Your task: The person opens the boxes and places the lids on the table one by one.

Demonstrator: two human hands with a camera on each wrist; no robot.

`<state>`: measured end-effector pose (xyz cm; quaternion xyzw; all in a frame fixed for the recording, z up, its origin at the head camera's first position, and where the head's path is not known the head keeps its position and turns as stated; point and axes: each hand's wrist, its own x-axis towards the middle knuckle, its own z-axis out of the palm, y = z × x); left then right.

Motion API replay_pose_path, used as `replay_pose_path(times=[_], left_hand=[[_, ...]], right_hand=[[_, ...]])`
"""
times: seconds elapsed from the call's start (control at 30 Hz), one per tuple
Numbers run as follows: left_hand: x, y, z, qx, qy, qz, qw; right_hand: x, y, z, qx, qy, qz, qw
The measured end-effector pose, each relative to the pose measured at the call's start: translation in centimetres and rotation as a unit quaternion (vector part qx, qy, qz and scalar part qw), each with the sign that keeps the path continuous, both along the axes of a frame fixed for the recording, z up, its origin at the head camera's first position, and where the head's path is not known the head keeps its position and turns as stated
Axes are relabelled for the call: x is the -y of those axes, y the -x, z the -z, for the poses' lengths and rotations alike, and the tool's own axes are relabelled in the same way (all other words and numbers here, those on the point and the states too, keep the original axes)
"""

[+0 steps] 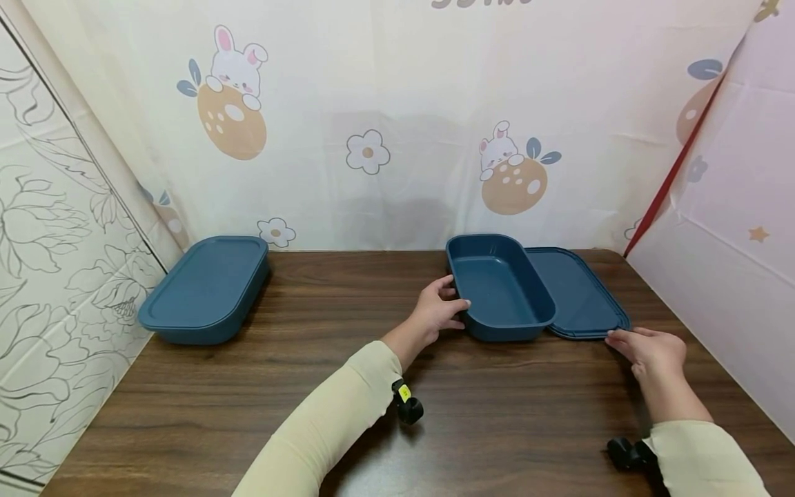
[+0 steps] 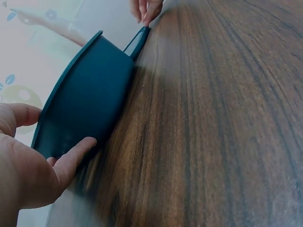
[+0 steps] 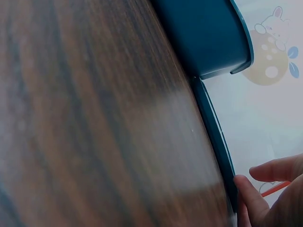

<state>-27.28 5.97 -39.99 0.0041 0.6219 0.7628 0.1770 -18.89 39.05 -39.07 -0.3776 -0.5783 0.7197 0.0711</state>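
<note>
An uncovered blue food container (image 1: 499,283) stands toward the right back of the table. My left hand (image 1: 431,310) holds its left wall, thumb at the rim and other fingers along the outside; the left wrist view shows this hand (image 2: 38,161) against the container. Just right of it lies a flat matching lid (image 1: 574,290), its left edge hidden by the container. The right hand (image 1: 652,352) pinches the lid's near right corner. In the right wrist view, one fingertip of that hand (image 3: 270,194) meets the lid's edge (image 3: 215,127).
At the far left stands a second blue food container (image 1: 208,290) with its lid on. A printed cloth (image 1: 410,90) hangs behind the wooden table (image 1: 348,310), with further covered panels at both sides. Each wrist carries a small black camera.
</note>
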Motion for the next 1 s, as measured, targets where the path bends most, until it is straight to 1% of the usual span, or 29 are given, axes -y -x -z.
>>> replay_pose_path(times=[0.1,0.17,0.3,0.4,0.47,0.57,0.73,0.87,1.0], left_hand=[[-0.1,0.0,0.1,-0.001,0.001,-0.001,1.0000],[-0.1,-0.1,0.1,-0.001,0.001,-0.002,1.0000],[-0.1,-0.2,0.2,-0.001,0.003,-0.002,1.0000],[0.1,-0.3,0.3,-0.006,0.007,0.001,1.0000],[0.3,-0.3,0.3,-0.012,0.010,0.006,0.9999],[0.7,-0.4,0.4,-0.023,0.015,0.015,0.9995],[1.7,-0.4,0.4,-0.048,0.043,0.034,0.9973],[2.6,-0.5,0.5,-0.082,0.090,0.043,0.9916],[3.4,-0.7,0.4,-0.113,0.151,0.046,0.9810]], right_hand=[[0.0,0.1,0.1,-0.006,-0.007,-0.005,0.9999],[0.0,0.1,0.1,-0.011,-0.018,-0.016,0.9997],[0.0,0.1,0.2,-0.017,-0.048,-0.057,0.9971],[-0.2,0.0,0.3,-0.020,-0.082,-0.098,0.9916],[-0.4,-0.1,0.3,-0.020,-0.113,-0.132,0.9846],[-0.5,-0.1,0.2,-0.019,-0.158,-0.179,0.9708],[-0.2,-0.1,-0.1,-0.021,-0.202,-0.222,0.9538],[0.0,-0.2,-0.3,-0.016,-0.264,-0.244,0.9332],[0.1,-0.2,-0.6,-0.007,-0.324,-0.263,0.9086]])
